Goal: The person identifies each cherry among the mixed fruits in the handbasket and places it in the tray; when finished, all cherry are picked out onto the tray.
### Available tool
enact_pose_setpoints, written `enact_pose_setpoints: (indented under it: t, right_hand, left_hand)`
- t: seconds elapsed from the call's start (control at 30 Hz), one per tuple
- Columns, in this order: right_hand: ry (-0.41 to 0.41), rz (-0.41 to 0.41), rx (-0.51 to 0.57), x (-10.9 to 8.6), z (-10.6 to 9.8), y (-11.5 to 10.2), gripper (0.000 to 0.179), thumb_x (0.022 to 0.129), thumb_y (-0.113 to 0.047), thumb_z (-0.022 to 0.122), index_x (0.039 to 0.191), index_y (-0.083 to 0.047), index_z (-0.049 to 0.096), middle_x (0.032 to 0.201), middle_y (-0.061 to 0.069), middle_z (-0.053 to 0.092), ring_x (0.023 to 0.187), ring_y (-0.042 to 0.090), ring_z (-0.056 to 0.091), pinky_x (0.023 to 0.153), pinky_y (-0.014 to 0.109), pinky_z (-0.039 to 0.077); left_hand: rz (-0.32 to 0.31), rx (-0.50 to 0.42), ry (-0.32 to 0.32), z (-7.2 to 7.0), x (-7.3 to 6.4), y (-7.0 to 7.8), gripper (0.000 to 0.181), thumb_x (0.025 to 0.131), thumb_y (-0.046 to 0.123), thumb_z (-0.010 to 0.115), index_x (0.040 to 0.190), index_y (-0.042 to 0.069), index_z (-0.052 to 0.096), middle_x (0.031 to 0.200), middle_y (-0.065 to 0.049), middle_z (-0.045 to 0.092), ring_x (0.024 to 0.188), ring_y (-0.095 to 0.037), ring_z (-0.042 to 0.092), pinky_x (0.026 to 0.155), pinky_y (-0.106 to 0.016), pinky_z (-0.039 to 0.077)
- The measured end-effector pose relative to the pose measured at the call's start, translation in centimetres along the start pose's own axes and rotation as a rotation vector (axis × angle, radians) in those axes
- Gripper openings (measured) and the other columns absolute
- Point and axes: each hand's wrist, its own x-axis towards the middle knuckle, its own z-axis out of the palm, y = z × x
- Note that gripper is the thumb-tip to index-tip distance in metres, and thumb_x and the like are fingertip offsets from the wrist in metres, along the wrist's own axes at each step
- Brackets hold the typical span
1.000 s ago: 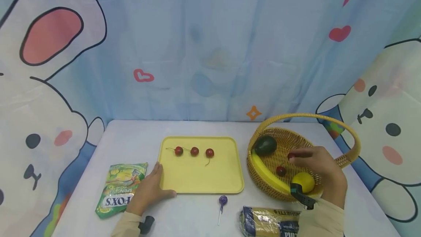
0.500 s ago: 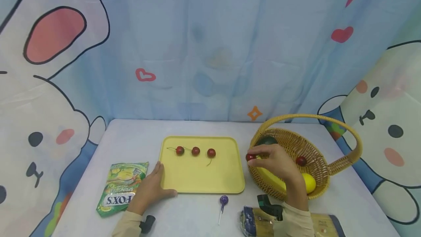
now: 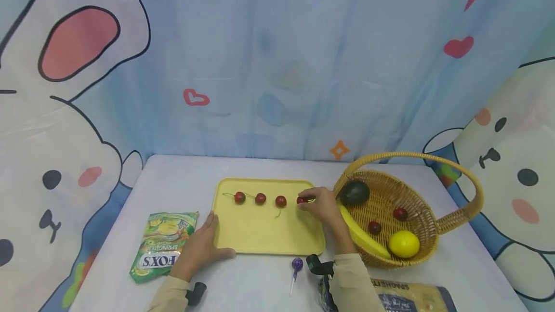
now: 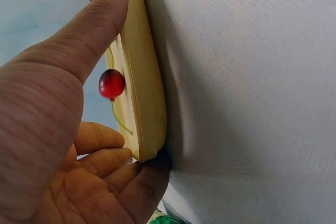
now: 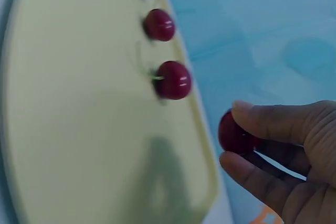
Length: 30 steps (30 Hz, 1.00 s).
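Pinched between the thumb and fingers of my right hand [image 3: 323, 206] is a dark red cherry [image 5: 233, 135], over the right part of the yellow tray [image 3: 269, 235]. Three cherries lie in a row to its left: one near the middle [image 3: 281, 201], another [image 3: 260, 199] beside it, and the leftmost [image 3: 239, 197]. Thin stems show on them. My left hand [image 3: 201, 249] holds the tray's near left corner, its thumb [image 4: 100, 19] along the near side and its fingers around the left edge.
A wicker basket [image 3: 422, 206] at right holds an avocado [image 3: 354, 192], a banana [image 3: 362, 235], a lemon [image 3: 403, 244] and two red fruits. A green Fox's bag [image 3: 165, 244] lies at left. In front are a purple lollipop [image 3: 297, 265] and a spaghetti pack [image 3: 412, 297], partly behind the right sleeve.
My right hand has moved left from the basket to over the tray, carrying a cherry. The left hand stays at the tray's corner. The view shifts slightly.
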Motion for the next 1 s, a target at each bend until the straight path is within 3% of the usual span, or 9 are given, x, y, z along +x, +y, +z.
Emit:
enact_pose_setpoints:
  t: [0.33,0.77,0.87,1.0]
  right_hand:
    - [0.009,0.139,-0.021,1.3,2.9,1.1,0.026,0.081,-0.002,0.079,0.106,0.001,0.076,0.101,0.016,0.075,0.095,0.030,0.070,0.081,0.040,0.059]
    - [-0.025,0.121,-0.061,1.0,2.2,0.4,0.030,0.082,-0.006,0.079,0.111,-0.001,0.075,0.111,0.018,0.073,0.102,0.034,0.069,0.081,0.043,0.059]
    - [-0.099,0.073,-0.032,-0.2,0.3,-0.6,0.029,0.085,-0.010,0.077,0.113,-0.001,0.074,0.115,0.018,0.071,0.103,0.035,0.068,0.080,0.043,0.059]
    - [-0.342,-0.045,0.125,-2.6,-4.7,-0.9,0.032,0.090,-0.014,0.073,0.118,0.001,0.071,0.118,0.023,0.068,0.100,0.026,0.070,0.080,0.037,0.060]
  left_hand:
    - [0.013,0.001,-0.001,0.3,0.0,0.0,0.121,0.065,0.054,0.087,0.151,-0.009,0.029,0.159,-0.027,0.023,0.137,-0.048,0.040,0.109,-0.056,0.041]
    - [0.040,-0.001,0.012,0.0,-0.1,0.0,0.119,0.067,0.054,0.086,0.150,-0.010,0.030,0.158,-0.029,0.025,0.136,-0.048,0.042,0.107,-0.054,0.044]
    - [0.027,-0.010,0.008,0.0,0.0,0.0,0.120,0.066,0.054,0.086,0.151,-0.009,0.030,0.159,-0.028,0.024,0.136,-0.048,0.042,0.107,-0.054,0.044]
    - [0.024,-0.011,0.006,0.0,-0.1,-0.2,0.120,0.066,0.054,0.086,0.151,-0.009,0.029,0.159,-0.028,0.024,0.136,-0.049,0.042,0.107,-0.055,0.043]
